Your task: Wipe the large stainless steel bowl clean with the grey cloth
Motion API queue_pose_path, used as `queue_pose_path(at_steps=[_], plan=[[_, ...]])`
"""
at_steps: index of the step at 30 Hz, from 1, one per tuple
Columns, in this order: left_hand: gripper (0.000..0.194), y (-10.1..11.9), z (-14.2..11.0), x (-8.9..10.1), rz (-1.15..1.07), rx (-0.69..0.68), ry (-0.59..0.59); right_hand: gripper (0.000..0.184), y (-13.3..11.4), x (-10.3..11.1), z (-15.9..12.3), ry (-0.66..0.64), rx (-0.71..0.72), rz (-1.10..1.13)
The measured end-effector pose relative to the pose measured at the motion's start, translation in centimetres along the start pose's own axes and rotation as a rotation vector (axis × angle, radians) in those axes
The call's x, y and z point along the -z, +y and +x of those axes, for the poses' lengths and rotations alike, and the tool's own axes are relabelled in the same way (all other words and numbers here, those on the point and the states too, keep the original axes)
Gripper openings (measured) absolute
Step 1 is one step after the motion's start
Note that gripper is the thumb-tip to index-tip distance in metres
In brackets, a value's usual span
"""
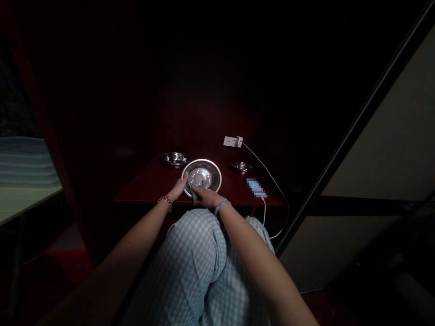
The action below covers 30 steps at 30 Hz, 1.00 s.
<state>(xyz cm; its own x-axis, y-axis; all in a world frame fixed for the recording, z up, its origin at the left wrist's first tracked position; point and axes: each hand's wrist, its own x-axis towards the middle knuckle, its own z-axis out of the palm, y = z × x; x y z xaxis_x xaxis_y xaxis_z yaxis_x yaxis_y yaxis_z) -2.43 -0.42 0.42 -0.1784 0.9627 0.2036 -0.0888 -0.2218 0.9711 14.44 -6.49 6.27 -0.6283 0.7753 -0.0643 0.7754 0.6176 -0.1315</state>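
A shiny metal bowl [215,174] is tilted toward me above the front part of the dark red shelf [136,192]. My left hand [177,188] is closed on the bowl's left rim. My right hand [207,198] is closed on a greyish cloth [194,195] at the bowl's near rim, and part of the cloth lies against the bowl. Some of the right fingers are hidden. Behind the held bowl to the left stands another metal bowl [175,159]. A smaller metal bowl [242,168] sits on the shelf to the right.
A blurred-out phone [257,187] lies at the shelf's right, its white cable [268,170] running to a wall socket [230,141]. My knees in checked trousers [197,235] are below the shelf edge. Stacked pale plastic containers [27,160] stand at far left.
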Motion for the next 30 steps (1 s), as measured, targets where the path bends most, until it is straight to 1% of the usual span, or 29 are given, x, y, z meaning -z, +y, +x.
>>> queue_pose_path(at_steps=[6,9,12,15,18,24,27,30], plan=[[0.059,-0.7,0.4,0.1,0.005,-0.009,-0.021,0.059,0.5,1.5,-0.8,-0.025,-0.026,-0.005],[0.059,-1.0,0.7,0.0,0.021,-0.009,-0.018,0.053,0.4,2.5,-1.5,-0.042,-0.093,-0.045],[0.066,-1.3,0.8,-0.1,0.023,-0.046,-0.031,0.048,-0.1,3.3,-2.0,-0.039,-0.185,-0.115],[0.072,-1.5,0.7,0.0,0.021,-0.079,-0.068,0.043,-0.6,3.6,-2.2,-0.011,-0.275,-0.178],[0.070,-1.5,0.5,0.1,0.016,-0.053,-0.091,0.038,-1.0,3.5,-2.2,0.030,-0.335,-0.241],[0.062,-0.9,0.0,-0.1,0.020,-0.018,-0.082,0.037,-1.1,3.0,-2.0,0.048,-0.326,-0.302],[0.062,-0.6,-0.1,-0.2,0.019,-0.013,-0.071,0.038,-0.9,2.9,-2.1,0.018,-0.302,-0.275],[0.060,-0.5,-0.1,-0.1,0.029,-0.010,-0.055,0.043,-0.6,2.6,-2.0,-0.005,-0.253,-0.213]])
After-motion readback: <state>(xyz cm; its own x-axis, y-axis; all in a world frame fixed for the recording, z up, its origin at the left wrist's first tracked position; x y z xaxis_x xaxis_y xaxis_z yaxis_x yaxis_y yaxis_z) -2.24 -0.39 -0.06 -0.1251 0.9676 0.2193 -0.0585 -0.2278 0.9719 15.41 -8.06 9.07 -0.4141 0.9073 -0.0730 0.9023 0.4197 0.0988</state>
